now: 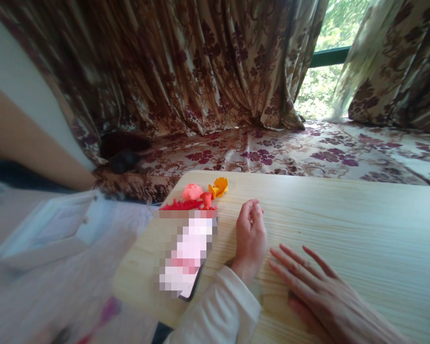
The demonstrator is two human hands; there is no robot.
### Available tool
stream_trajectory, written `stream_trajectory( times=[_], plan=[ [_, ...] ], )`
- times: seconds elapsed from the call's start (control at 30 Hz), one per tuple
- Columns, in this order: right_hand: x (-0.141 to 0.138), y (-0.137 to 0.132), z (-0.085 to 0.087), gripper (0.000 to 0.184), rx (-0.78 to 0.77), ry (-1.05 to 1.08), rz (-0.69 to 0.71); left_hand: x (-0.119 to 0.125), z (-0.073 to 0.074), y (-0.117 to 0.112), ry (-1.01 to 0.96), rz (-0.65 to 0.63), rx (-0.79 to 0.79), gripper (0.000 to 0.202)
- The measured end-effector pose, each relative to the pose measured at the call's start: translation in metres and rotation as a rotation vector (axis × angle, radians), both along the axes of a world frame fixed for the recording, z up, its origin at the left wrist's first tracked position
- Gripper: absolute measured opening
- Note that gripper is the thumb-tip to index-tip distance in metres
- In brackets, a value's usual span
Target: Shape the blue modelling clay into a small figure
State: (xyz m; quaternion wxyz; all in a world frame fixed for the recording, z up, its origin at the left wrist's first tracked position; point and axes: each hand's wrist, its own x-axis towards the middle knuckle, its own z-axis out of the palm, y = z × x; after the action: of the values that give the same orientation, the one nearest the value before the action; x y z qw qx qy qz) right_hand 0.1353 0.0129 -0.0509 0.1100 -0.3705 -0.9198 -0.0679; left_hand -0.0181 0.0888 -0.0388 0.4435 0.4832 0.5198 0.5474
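My left hand [251,236] rests on its edge over the wooden table [372,224], its fingers curled together. A speck of red shows by its fingertips; what the fingers hold is mostly hidden. My right hand [317,284] is palm down over the table with fingers spread, and the space beneath the palm cannot be seen. Left of my left hand lie a yellow-orange flower-like piece [220,187], a red stem-like piece [207,199], a pinkish-red lump [192,192] and a red jagged strip [179,205], all looking like modelling clay.
A phone [189,290] with a blurred-out screen lies near the table's left side. Behind the table is a ledge [294,148] covered in floral cloth, with floral curtains [200,71] and a window [329,57]. A pale box-like object [46,234] stands low at left.
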Motion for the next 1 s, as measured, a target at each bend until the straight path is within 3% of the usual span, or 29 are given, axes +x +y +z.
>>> stream_trajectory(
  times=[0.07, 0.13, 0.3, 0.37, 0.5, 0.57, 0.7, 0.87, 0.93, 1.0],
  plan=[
    [0.005, 0.01, -0.003, 0.05, 0.017, 0.024, -0.129, 0.0, 0.0, 0.0, 0.001, -0.005, 0.012, 0.027],
    [0.007, 0.015, -0.005, 0.05, 0.016, 0.041, -0.17, -0.001, 0.001, -0.001, 0.004, -0.002, 0.019, 0.027],
    [-0.005, -0.004, 0.004, 0.054, -0.063, 0.033, 0.082, -0.001, 0.002, -0.001, 0.005, 0.01, 0.002, 0.028],
    [-0.005, -0.002, 0.003, 0.054, -0.076, 0.047, 0.059, -0.001, 0.002, -0.001, -0.001, 0.006, 0.0, 0.027],
    [0.006, 0.013, -0.005, 0.054, -0.04, 0.075, -0.142, 0.0, 0.002, -0.001, 0.007, 0.007, 0.015, 0.026],
    [0.006, 0.01, -0.004, 0.055, -0.044, 0.056, -0.112, 0.0, 0.002, -0.001, 0.012, 0.006, 0.016, 0.027],
    [-0.002, -0.002, 0.004, 0.056, -0.122, 0.035, 0.085, 0.0, 0.002, -0.002, 0.005, 0.001, 0.011, 0.028],
    [0.007, 0.012, 0.001, 0.05, -0.032, 0.073, -0.132, -0.001, 0.003, -0.001, 0.005, 0.001, 0.026, 0.027],
    [0.006, 0.01, 0.001, 0.05, -0.028, 0.061, -0.104, -0.001, 0.003, -0.001, -0.001, 0.006, 0.024, 0.026],
    [0.002, 0.002, 0.003, 0.05, -0.049, 0.037, 0.008, -0.001, 0.003, -0.001, -0.005, 0.009, 0.017, 0.026]
  ],
)
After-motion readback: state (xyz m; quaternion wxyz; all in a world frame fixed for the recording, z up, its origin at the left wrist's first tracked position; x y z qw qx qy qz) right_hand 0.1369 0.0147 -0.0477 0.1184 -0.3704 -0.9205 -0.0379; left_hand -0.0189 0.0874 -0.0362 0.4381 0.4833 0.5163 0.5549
